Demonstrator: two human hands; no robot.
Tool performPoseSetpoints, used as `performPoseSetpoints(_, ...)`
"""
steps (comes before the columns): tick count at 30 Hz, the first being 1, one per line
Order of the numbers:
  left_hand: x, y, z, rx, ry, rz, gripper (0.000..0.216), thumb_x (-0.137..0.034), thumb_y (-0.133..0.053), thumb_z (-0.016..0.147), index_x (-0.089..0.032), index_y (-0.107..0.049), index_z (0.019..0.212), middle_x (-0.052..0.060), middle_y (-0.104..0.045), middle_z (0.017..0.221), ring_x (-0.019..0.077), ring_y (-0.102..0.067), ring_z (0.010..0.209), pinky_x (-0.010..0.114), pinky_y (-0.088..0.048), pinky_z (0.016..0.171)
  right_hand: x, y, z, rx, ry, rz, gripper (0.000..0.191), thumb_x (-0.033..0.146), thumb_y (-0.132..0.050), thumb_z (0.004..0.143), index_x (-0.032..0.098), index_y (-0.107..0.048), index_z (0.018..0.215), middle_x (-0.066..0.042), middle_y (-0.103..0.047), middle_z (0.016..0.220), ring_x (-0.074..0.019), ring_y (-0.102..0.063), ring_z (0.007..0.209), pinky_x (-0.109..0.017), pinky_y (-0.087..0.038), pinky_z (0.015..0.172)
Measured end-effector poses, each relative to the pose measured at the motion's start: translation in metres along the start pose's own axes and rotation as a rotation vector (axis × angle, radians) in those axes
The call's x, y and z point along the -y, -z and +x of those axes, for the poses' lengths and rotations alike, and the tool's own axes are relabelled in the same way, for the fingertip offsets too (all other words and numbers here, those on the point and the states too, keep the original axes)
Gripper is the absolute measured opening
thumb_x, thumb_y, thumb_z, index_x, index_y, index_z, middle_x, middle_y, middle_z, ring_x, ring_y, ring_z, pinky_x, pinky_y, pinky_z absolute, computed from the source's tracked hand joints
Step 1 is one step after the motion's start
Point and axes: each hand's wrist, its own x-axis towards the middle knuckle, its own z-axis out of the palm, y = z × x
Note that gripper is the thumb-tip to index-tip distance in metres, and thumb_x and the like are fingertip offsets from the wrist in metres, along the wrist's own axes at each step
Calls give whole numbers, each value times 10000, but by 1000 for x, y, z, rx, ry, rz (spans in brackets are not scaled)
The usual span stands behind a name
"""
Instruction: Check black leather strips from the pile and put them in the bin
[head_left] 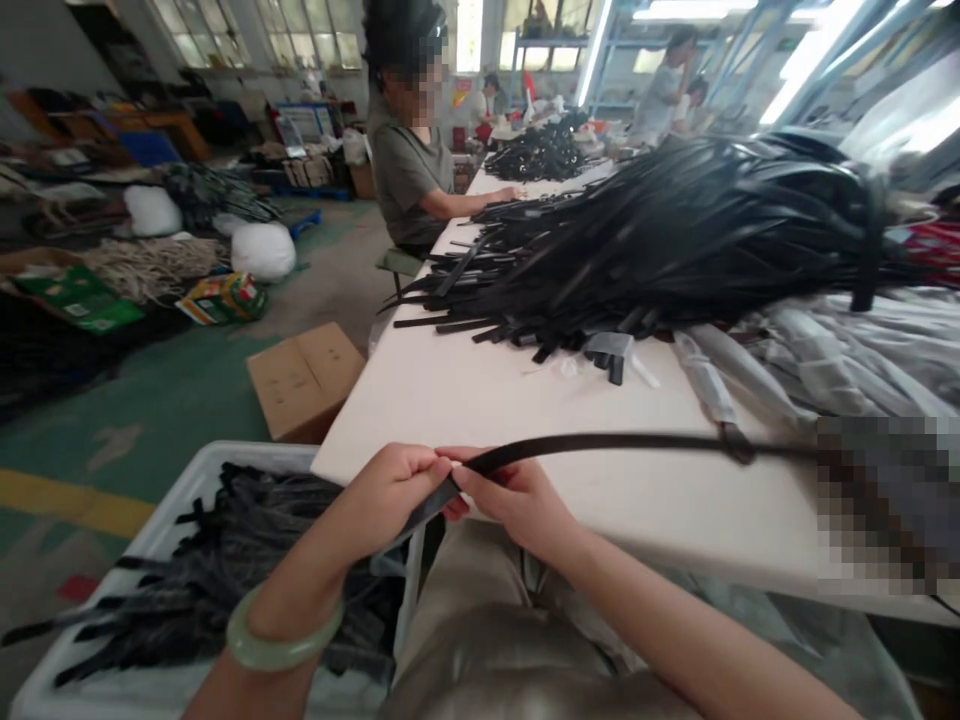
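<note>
A long dark strap (615,442), shaped like a belt, arcs across the near part of the table toward the right. My left hand (394,495) is closed on it, thumb on top, and a flat stretch of the strap hangs below that hand. My right hand (521,500) pinches the same strap close beside the left one, so the fingertips nearly meet. Both hands are over my lap at the table's near edge. Fingers partly hide the gripped piece. The strap's right end is lost in a blurred-out patch.
A big heap of black straps (675,235) covers the far side of the white table (420,400). Plastic-wrapped bundles (825,350) lie at right. At lower left stands a white bin (247,452) of dark straps, near a cardboard box (304,380). A co-worker (412,160) sits across.
</note>
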Motion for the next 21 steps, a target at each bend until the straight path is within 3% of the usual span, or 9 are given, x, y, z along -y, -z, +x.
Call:
performPoseSetpoints(2,5,7,-8,-27,3,-14,441,-505,-552,852,-133,-742,711,106,-753,716,211,-690,657,259,-497,636,-3,-8,4,-61,37,58,368,442,-749,773,146,-737,992,89,-357,488,-49,-223,429,-221,-126,416)
performPoseSetpoints(5,12,19,-20,-64,30,-33,432,-507,-562,843,-132,-745,731,116,-760,731,228,-701,655,266,-499,603,3,-15,16,-257,162,98,278,419,-711,819,148,-735,878,99,-306,444,-51,-208,406,-230,-113,409)
performPoseSetpoints(7,17,27,-28,-99,44,-25,446,-521,-558,843,-132,-752,749,117,-764,745,233,-701,653,267,-492,588,4,-25,22,-217,165,8,272,406,-705,823,137,-735,795,84,-348,428,-52,-241,399,-231,-126,405)
performPoseSetpoints(11,26,45,-42,-178,55,3,456,-544,-575,816,-137,-754,712,100,-755,702,214,-676,617,247,-469,568,-10,-57,28,77,17,-104,280,403,-696,806,131,-716,741,60,-436,448,-54,-297,394,-218,-177,391)
performPoseSetpoints(16,40,65,-63,-245,123,-11,468,-587,-601,778,-149,-762,735,119,-764,738,265,-711,684,276,-510,593,-18,-77,44,-172,147,-40,274,367,-694,790,158,-605,637,75,-387,470,-58,-275,435,-216,-184,412)
performPoseSetpoints(17,42,68,-66,-255,125,-4,466,-586,-604,777,-151,-767,749,117,-764,742,272,-711,695,281,-514,604,-17,-80,46,-137,161,-67,246,340,-689,777,159,-600,637,67,-414,490,-62,-303,451,-212,-209,424)
performPoseSetpoints(21,46,80,-75,-283,59,98,414,-525,-597,812,-164,-749,678,63,-715,653,214,-630,622,240,-447,565,-22,-98,47,243,37,-284,170,248,-637,748,154,-588,615,35,-526,541,-85,-428,513,-202,-310,468)
